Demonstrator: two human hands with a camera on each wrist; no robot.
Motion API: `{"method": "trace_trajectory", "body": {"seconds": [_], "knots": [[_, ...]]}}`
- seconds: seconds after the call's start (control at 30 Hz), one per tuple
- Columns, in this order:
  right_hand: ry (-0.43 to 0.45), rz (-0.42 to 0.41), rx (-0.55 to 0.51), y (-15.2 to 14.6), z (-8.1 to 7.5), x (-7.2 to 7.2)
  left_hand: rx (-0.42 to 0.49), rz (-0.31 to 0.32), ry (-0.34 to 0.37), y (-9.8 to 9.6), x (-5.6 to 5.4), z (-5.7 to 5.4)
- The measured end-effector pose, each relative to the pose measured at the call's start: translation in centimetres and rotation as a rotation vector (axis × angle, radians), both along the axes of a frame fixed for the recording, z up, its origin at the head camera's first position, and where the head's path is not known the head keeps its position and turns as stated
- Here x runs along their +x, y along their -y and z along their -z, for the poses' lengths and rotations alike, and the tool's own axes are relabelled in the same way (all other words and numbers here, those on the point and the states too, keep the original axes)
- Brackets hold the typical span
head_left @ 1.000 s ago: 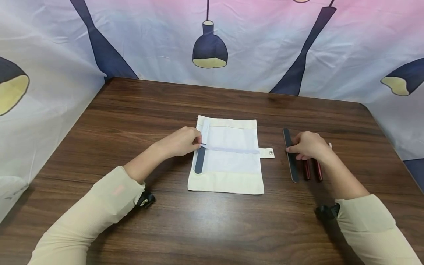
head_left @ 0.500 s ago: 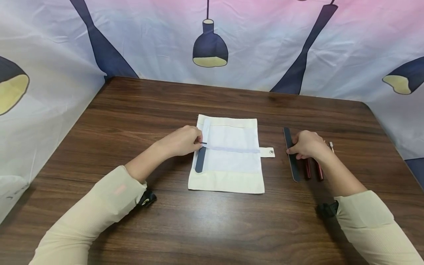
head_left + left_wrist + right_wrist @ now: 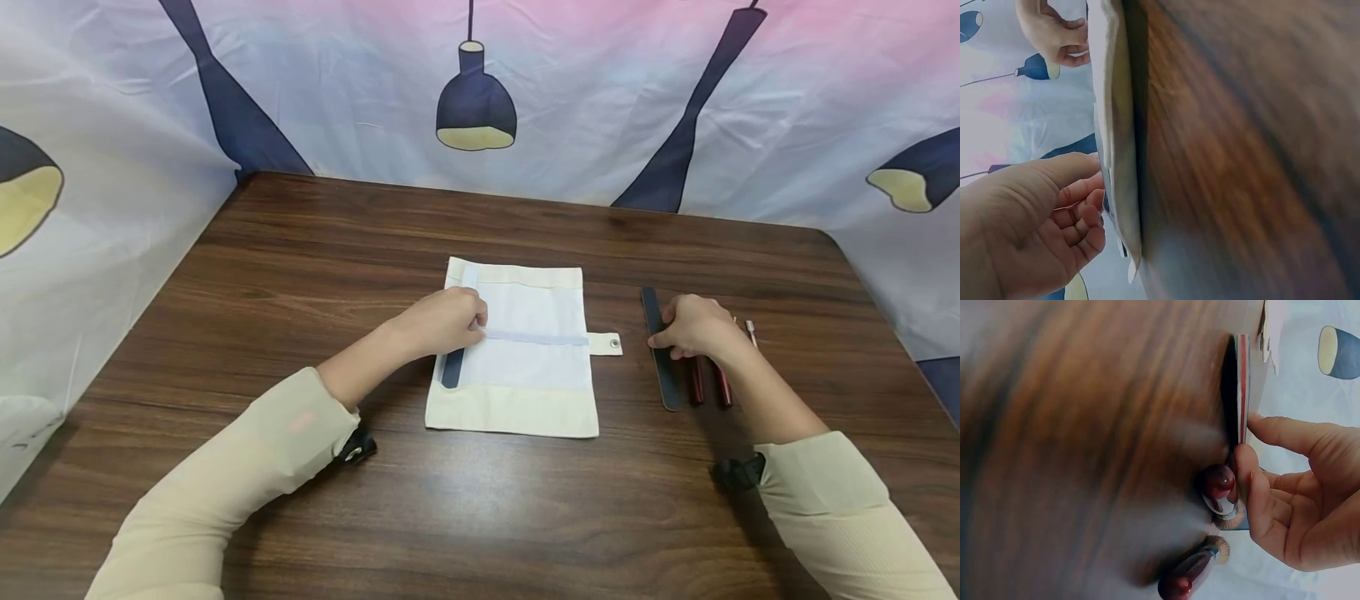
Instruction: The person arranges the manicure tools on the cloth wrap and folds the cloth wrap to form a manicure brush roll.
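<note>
A cream cloth roll pouch (image 3: 517,412) lies spread out, with a pale elastic band (image 3: 536,338) across its middle. Under the left end of that band runs a dark nail file (image 3: 452,368), partly covered by my left hand (image 3: 446,321). The left thumb and forefinger pinch the band close to this file; the other left fingers curl in the left wrist view. To the right of the pouch, my right hand (image 3: 693,325) pinches a second nail file (image 3: 1243,387) by its long edges, thumb on one side and fingertips on the other. It shows a red layer along its edge.
Two brushes with dark red handles lie beside the right hand, one brush (image 3: 1219,482) right under its fingers and another brush (image 3: 1188,575) farther off. A thin metal-tipped tool (image 3: 751,331) lies past them. The pouch's snap strap (image 3: 604,344) points right on the wooden table (image 3: 465,517).
My left hand has shifted right along the band, over the file in the pouch. The right hand keeps its hold on the other nail file, nearly still.
</note>
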State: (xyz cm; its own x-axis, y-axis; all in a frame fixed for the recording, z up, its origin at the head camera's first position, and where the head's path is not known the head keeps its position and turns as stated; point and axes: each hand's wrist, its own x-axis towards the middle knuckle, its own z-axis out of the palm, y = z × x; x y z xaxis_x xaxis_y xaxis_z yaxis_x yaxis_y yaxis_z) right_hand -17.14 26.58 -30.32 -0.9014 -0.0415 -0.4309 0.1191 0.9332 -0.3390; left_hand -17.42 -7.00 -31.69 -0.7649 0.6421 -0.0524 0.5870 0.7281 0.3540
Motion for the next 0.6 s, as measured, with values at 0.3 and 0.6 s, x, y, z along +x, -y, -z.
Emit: {"method": "trace_trajectory", "body": {"seconds": [0.3, 0.6], "knots": [[-0.015, -0.025, 0.041, 0.27, 0.04, 0.03, -0.042, -0.015, 0.04, -0.66, 0.09, 0.02], [-0.033, -0.033, 0.016, 0.38, 0.09, 0.03, -0.03, -0.01, 0.054, -0.76, -0.03, 0.31]]}}
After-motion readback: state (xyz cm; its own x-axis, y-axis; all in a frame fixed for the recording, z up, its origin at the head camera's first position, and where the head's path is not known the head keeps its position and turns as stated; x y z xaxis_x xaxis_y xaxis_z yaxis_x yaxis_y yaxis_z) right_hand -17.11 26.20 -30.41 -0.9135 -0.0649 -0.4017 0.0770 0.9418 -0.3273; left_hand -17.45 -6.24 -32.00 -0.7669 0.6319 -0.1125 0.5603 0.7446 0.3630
